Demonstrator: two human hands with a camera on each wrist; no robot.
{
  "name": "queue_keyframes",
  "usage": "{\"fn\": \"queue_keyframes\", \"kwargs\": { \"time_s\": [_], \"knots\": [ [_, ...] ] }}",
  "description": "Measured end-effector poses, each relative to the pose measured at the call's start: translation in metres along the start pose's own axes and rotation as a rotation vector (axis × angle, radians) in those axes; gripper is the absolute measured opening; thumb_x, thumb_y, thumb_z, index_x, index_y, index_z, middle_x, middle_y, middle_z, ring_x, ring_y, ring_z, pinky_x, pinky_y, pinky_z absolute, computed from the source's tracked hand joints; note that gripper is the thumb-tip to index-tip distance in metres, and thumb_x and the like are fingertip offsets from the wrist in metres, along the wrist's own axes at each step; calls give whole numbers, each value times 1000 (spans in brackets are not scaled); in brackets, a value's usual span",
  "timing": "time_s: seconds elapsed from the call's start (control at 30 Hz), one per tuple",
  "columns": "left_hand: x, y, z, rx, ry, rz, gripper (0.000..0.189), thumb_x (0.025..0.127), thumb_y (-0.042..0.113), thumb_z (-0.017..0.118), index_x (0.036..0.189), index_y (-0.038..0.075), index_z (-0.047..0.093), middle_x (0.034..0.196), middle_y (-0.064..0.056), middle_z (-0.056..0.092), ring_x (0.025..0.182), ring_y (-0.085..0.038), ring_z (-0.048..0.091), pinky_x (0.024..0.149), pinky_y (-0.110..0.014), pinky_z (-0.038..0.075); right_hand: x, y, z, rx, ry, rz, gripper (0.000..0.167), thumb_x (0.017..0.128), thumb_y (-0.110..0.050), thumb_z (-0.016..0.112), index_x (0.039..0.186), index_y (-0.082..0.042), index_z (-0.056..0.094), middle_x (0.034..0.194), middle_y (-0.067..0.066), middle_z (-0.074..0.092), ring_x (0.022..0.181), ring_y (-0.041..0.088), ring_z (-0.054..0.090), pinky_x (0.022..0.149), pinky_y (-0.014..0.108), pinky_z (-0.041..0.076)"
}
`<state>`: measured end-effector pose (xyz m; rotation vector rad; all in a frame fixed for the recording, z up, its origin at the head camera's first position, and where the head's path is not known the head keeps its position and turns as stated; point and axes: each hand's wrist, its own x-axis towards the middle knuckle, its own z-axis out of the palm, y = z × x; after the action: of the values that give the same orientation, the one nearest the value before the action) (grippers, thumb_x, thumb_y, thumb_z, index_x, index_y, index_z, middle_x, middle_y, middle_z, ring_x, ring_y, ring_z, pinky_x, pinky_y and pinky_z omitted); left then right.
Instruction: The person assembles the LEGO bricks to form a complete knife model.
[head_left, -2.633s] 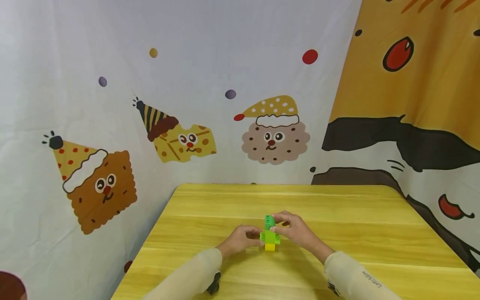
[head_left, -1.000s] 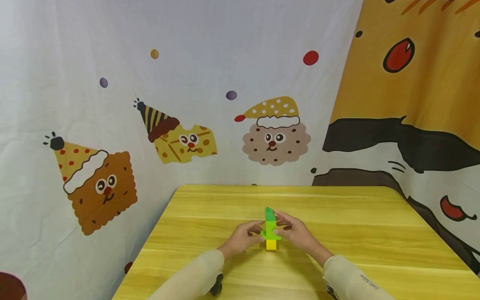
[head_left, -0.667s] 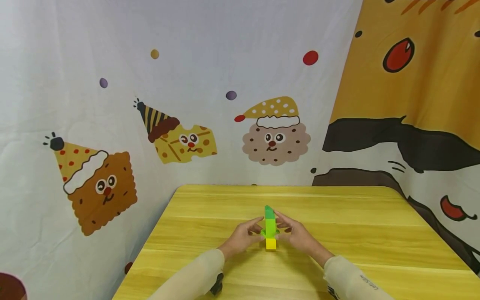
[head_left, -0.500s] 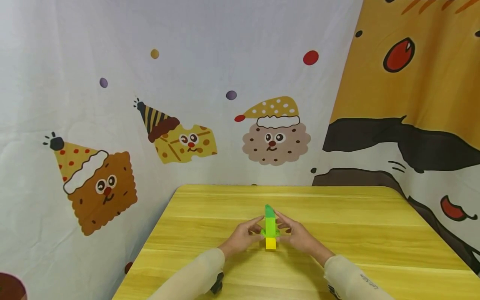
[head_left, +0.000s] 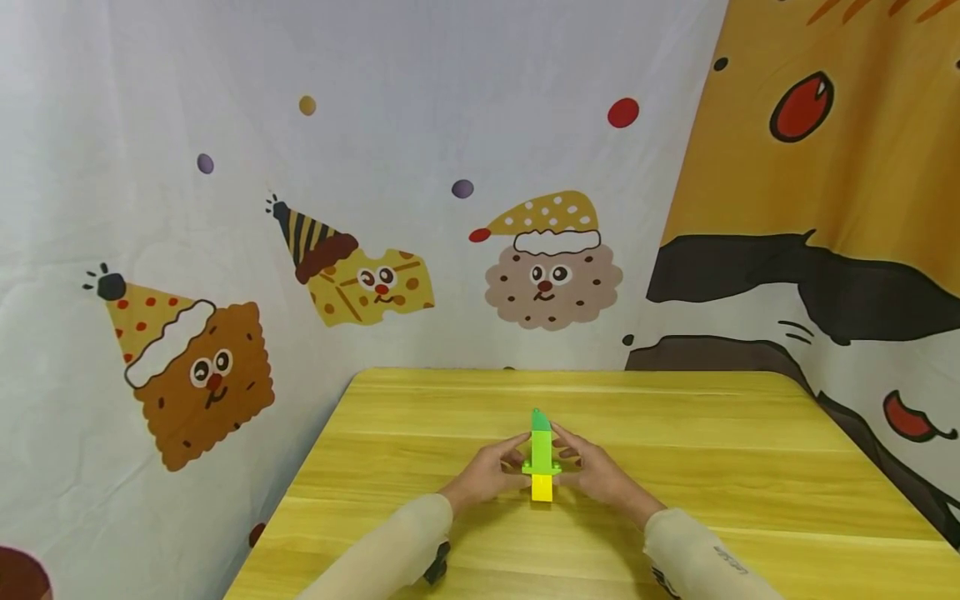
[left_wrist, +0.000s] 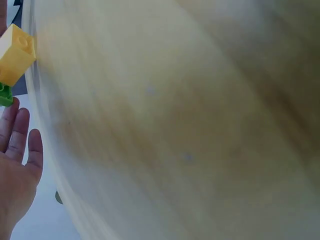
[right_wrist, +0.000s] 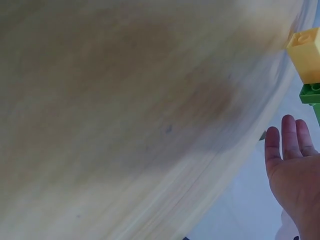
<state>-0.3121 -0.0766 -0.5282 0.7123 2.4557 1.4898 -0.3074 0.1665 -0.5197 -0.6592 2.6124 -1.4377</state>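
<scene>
A small toy building-block tower (head_left: pixel 542 454) stands upright between the two hands. Its base is a yellow block (head_left: pixel 542 488), with a light green plate jutting out at both sides, light green blocks above and a darker green sloped piece (head_left: pixel 540 420) on top. My left hand (head_left: pixel 487 475) holds it from the left, thumb low by the plate and fingers higher. From the right, my right hand (head_left: pixel 597 473) holds it the same way. Both wrist views catch the yellow block (left_wrist: pixel 15 56) at the frame edge, the outer fingers extended beside it.
The tower is over the middle of a yellow wood-grain table (head_left: pixel 420 400). Behind the table hangs a white cloth (head_left: pixel 420 100) printed with cartoon snacks. A dark object (head_left: pixel 437 565) shows under the left sleeve.
The right hand has come down from the tower's top piece to its side. The tower has tilted so its front faces me squarely, and both hands now grip it evenly.
</scene>
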Motion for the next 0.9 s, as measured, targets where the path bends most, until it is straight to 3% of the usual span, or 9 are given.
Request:
{"fn": "queue_keyframes", "kwargs": {
  "time_s": [0.37, 0.57, 0.9],
  "knots": [
    [1, 1, -1, 29, -37, -38, 71, 88, 29, 78, 151, 25, 44, 116, 6, 62, 106, -12, 58, 91, -36, 51, 2, 4, -5, 37, -93, 16, 86, 90, -14, 75, 159, -20, 25, 137, 20, 52, 121, 38, 52, 101, 62, 38],
    [-1, 0, 0, 57, -83, -62, 67, 89, 33, 77, 148, 20, 49, 119, 2, 63, 113, -18, 58, 100, -41, 46, 1, 8, -5, 83, -150, 50, 78, 92, -20, 73, 156, -6, 30, 140, 29, 49, 129, 46, 46, 104, 65, 32],
    [1, 0, 2, 79, -88, -64, 62, 88, 29, 77, 144, 15, 54, 120, -3, 63, 111, -19, 58, 98, -40, 47, 2, 11, -3, 78, -132, 93, 75, 92, -20, 73, 152, 1, 34, 139, 28, 50, 128, 46, 46, 104, 66, 32]
  ]
}}
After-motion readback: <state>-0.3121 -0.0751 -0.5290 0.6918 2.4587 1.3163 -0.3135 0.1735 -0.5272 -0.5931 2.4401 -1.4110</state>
